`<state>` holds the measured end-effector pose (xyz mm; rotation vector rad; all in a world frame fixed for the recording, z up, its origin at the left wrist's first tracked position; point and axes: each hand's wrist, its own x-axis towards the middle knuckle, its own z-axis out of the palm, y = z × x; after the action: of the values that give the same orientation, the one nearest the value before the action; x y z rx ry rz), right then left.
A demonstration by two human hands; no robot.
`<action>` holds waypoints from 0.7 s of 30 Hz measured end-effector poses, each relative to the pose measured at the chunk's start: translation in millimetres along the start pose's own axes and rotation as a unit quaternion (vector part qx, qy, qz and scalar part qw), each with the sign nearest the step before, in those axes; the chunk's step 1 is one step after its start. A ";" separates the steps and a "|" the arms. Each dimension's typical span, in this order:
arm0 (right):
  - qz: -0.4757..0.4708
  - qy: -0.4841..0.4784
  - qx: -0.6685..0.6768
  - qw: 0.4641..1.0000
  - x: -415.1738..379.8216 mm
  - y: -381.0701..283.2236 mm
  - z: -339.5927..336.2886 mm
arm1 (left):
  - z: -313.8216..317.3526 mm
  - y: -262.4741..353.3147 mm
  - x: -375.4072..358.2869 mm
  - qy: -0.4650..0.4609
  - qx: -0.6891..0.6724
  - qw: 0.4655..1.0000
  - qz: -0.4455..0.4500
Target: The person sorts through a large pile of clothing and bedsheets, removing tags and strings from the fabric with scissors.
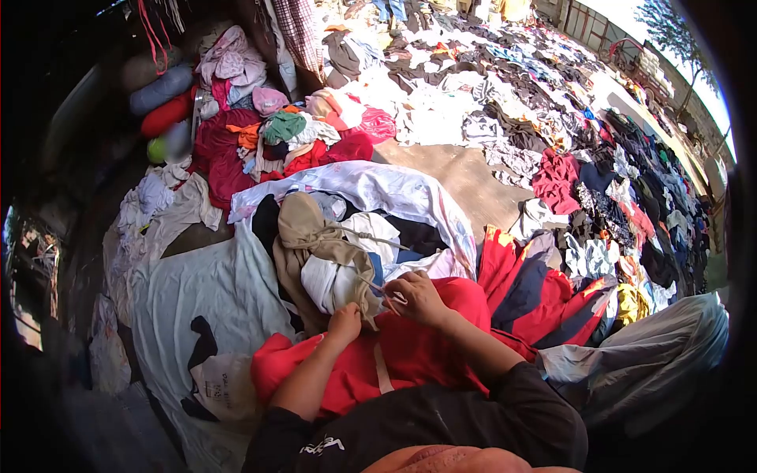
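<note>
A beige garment with a cord (302,223) lies bunched in front of me over a heap of clothes. My left hand (344,322) is closed on its near edge, fingers pinched around the fabric. Just to the right, my right hand (418,298) is bent with its fingers closed on a thin cord that runs from the beige garment. What sits between the right fingertips is partly hidden. A white cloth (327,284) shows beneath the beige fabric. Red cloth (430,339) covers my lap, under both hands.
A white patterned sheet (378,175) curves around the heap. To the left is a pale green-grey sheet (209,292) with a black sock-like piece (203,343) and a white bag (226,386). Red and navy cloth (544,303) lies right. Clothes (505,87) spread across the ground beyond.
</note>
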<state>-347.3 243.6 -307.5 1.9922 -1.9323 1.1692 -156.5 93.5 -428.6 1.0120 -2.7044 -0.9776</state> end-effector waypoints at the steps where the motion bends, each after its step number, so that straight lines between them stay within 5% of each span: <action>1: 0.042 0.001 0.041 0.998 -3.2 3.0 7.1 | -0.7 0.8 0.1 -0.008 0.000 1.000 0.001; 6: 0.332 -0.046 0.255 0.907 -34.1 7.3 45.3 | 3.3 -5.2 -3.4 -0.045 0.019 0.999 -0.005; 12: 0.375 -0.122 0.142 0.908 -43.9 2.2 61.7 | -6.1 -0.8 -2.5 -0.049 0.043 0.997 -0.031; 21: 0.425 -0.102 0.221 0.872 -51.1 14.1 78.6 | 6.7 -22.9 -0.4 -0.096 0.044 0.994 -0.027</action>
<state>-320.2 236.1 -398.1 1.4282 -3.0403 1.7593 -145.4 84.1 -447.5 1.0628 -2.9146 -1.0212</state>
